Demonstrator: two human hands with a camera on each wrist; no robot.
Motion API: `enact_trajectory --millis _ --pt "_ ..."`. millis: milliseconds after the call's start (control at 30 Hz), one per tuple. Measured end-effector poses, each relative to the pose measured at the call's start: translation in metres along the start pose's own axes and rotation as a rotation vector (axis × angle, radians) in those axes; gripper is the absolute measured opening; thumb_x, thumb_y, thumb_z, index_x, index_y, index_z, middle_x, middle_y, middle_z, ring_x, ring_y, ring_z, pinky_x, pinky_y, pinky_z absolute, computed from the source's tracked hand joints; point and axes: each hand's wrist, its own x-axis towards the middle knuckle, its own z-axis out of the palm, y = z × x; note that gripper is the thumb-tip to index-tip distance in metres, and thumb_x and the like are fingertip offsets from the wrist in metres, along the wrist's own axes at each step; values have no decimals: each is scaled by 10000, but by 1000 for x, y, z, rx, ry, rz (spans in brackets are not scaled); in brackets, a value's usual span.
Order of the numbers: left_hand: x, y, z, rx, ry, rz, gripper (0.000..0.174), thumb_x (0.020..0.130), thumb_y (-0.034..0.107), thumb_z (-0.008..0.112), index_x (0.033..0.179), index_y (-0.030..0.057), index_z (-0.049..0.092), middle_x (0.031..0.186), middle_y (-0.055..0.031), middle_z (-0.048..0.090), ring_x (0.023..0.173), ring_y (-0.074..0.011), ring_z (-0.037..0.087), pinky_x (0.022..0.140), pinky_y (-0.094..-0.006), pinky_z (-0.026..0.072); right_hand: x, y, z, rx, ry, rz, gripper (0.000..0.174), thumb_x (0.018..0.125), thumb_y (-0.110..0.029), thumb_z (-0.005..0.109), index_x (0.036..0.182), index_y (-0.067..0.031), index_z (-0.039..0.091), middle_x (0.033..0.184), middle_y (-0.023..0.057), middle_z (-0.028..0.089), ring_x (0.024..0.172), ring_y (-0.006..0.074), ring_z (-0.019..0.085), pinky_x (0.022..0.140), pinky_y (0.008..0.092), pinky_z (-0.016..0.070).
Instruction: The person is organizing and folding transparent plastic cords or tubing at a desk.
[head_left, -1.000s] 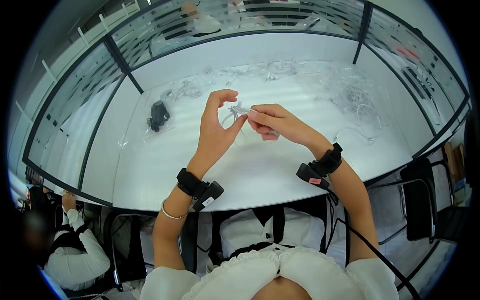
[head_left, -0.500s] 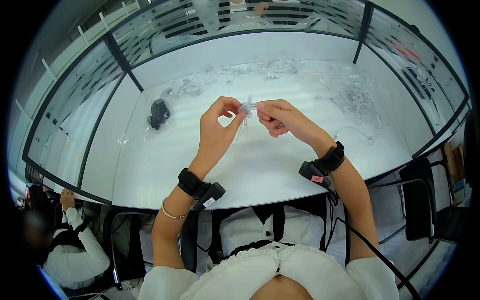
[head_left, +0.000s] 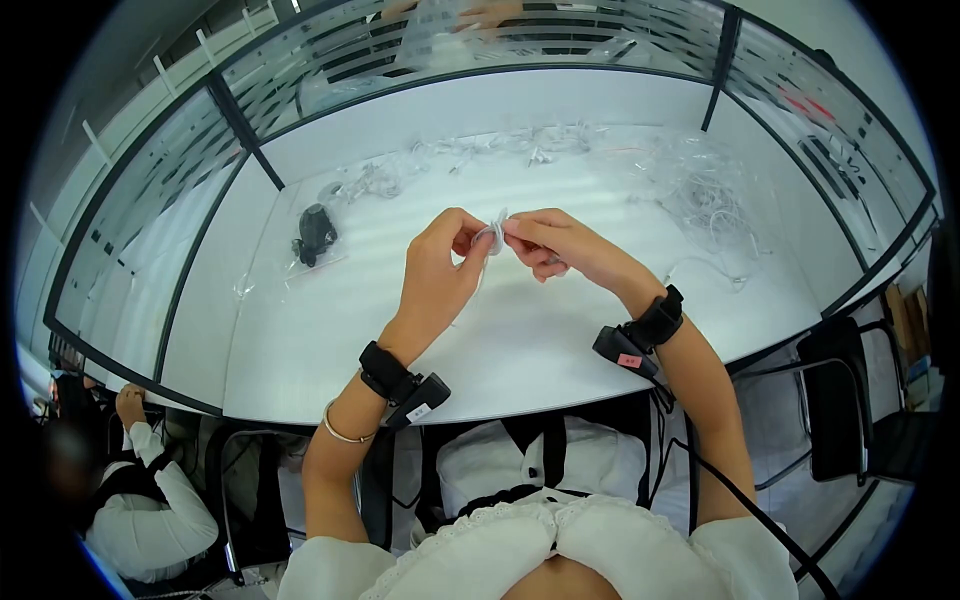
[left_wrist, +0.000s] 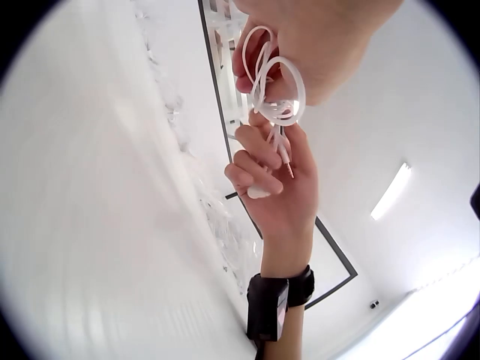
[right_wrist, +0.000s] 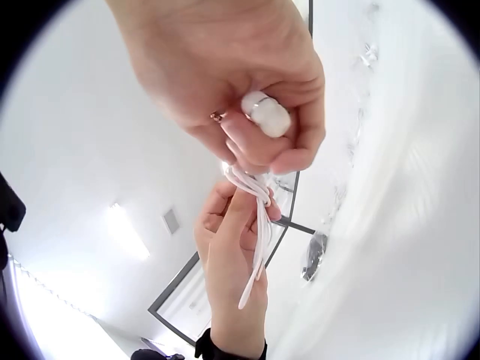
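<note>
Since the earlier head picture, the two hands have come closer together, and the space between their fingertips is now almost gone. The left hand (head_left: 437, 270) pinches the looped white cord (right_wrist: 262, 225) between thumb and fingers, and the loose strands hang below it. The right hand (head_left: 570, 242) also pinches the bundle, from the right side; at the same time its curled fingers keep the white earpieces (right_wrist: 268, 116) against the palm, and a small metal plug (right_wrist: 217, 117) shows beside them. The cord is held in the air above the near-middle part of the table (head_left: 560, 360). At the far right lies a heap of tangled cords (head_left: 715, 205), and at the left a black object (head_left: 316, 235) lies in clear plastic.

In my judgement, the step in hand is the tying or gathering of the cord's loops. The next move seems to ask that the left hand holds the loops steady, while the right passes the remaining end around them and pulls gently.
</note>
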Motion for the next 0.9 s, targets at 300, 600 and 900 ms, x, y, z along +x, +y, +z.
enact_trajectory --millis 300,600,900 --pt "0 1 -1 -50 43 -176 103 869 62 586 823 -6 525 678 -90 622 553 -162 612 527 -263 460 5 6 3 -624 446 -605 386 812 -215 682 1156 -114 539 1103 66 533 1087 202 479 938 322 371" --pt "-2 6 -1 95 71 -97 84 897 97 554 891 18 525 731 -82 560 576 -179 513 538 -300 411 -2 -11 38 -894 570 -494 245 803 -310 659 777 -77 586 763 57 569 625 244 520 620 338 411" --pt "-1 -3 0 -53 9 -7 80 905 96 552 898 16 555 813 -50 538 684 -154 503 617 -263 419 4 -2 25 -724 495 -358 237 816 -274 635 871 -43 629 750 47 623 640 188 568 588 306 449"
